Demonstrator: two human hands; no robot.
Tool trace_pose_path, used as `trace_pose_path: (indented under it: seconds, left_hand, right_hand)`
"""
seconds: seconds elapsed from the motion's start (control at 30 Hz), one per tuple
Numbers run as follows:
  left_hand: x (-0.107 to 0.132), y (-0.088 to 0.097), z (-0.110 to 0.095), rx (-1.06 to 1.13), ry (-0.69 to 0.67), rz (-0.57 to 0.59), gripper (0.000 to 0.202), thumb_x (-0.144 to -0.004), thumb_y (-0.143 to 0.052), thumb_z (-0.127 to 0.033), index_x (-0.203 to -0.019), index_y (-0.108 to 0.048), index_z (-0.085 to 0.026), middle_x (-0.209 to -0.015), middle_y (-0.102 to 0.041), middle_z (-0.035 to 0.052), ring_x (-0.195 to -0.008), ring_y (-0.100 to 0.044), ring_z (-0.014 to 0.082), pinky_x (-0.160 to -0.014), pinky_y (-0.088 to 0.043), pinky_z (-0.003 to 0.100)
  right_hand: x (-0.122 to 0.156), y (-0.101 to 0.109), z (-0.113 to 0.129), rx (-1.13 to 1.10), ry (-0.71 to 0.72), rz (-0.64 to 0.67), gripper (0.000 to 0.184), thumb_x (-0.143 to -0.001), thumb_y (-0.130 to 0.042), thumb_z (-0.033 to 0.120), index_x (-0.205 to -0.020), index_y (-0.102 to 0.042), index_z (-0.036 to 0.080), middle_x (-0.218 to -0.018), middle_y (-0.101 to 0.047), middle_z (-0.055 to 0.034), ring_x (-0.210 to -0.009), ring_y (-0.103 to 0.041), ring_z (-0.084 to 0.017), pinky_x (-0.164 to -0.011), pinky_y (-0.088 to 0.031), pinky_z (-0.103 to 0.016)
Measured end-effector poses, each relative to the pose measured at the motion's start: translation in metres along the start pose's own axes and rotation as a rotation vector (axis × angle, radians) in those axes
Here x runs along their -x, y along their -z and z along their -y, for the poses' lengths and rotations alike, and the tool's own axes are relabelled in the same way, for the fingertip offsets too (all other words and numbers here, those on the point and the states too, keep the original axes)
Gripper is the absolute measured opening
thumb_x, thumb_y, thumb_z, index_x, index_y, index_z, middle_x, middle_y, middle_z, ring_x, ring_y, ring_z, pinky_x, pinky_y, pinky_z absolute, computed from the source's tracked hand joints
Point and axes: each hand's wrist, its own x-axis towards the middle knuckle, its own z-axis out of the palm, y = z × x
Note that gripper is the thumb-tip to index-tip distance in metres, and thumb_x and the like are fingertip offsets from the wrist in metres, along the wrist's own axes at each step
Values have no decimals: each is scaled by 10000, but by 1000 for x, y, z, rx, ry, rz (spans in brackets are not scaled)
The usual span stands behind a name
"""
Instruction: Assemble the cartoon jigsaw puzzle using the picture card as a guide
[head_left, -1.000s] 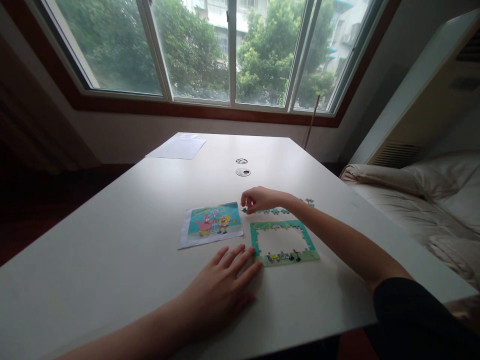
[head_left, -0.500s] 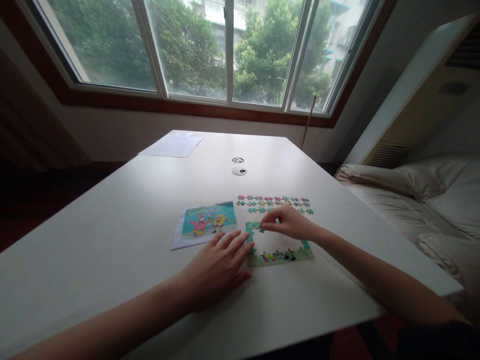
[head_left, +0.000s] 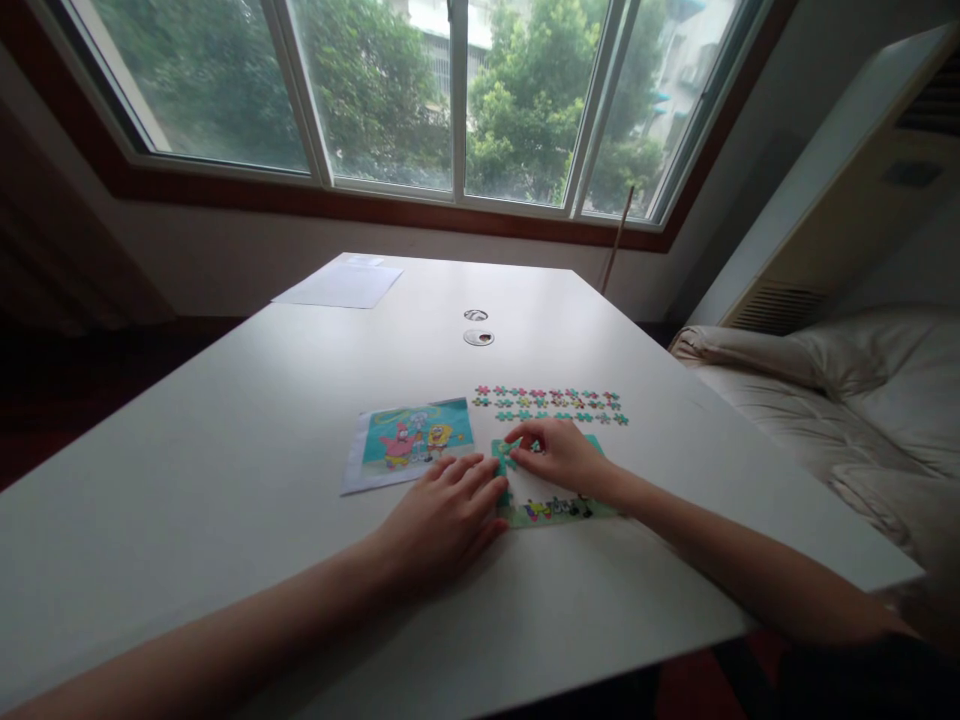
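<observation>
A partly filled jigsaw puzzle (head_left: 555, 512) lies on the white table, its border pieces framing a pale middle. My left hand (head_left: 454, 505) rests flat with fingers stretched out, fingertips touching the puzzle's left edge. Over the puzzle's upper left corner, my right hand (head_left: 559, 455) pinches a small green puzzle piece (head_left: 508, 449), partly hidden by the fingers. Loose puzzle pieces (head_left: 556, 404) are laid out in rows just beyond the puzzle. Left of it is a picture sheet (head_left: 412, 440) of cartoon figures on a teal ground, close to my left fingers.
Two round inserts (head_left: 478, 338) sit in the tabletop farther back. White paper sheets (head_left: 341, 285) lie at the far left corner of the table (head_left: 225, 450). A cream sofa (head_left: 825, 410) stands to the right, and a window (head_left: 457, 100) is beyond.
My right hand has moved slightly left, bringing the pinched puzzle piece nearer the puzzle's upper left corner. My left hand stays by the left edge.
</observation>
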Motion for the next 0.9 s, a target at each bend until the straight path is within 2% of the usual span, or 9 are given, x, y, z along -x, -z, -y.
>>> trace_pose_path:
  seconds: [0.3,0.5,0.9]
  left_hand:
    - [1,-2,1,20,4,-18,299,-920,-400,-290,-1179,-494,-174,-1242,-514,107,-1172,-429,287,-969,-349,455]
    - [2,-3,1,29,13,-17,308,-915,-414,-288,-1190,-496,-177,-1262,-506,103,-1168,-429,290,-966,-360,457]
    - [2,-3,1,32,15,-18,318,-914,-412,-284,-1198,-496,-168,-1276,-499,103,-1176,-420,293,-976,-358,461]
  right_hand:
    - [3,-1,-3,16,62,-27,150,-772,-590,244,-899,-659,204,-716,-657,12,-632,-550,-112,-620,-382,-225]
    - [9,2,-6,77,99,-67,106,-762,-633,292,-813,-668,206,-754,-663,-7,-734,-574,-143,-709,-399,-260]
    - [9,-1,-5,132,181,-58,121,-777,-634,295,-852,-684,215,-780,-665,-18,-774,-574,-158,-764,-391,-279]
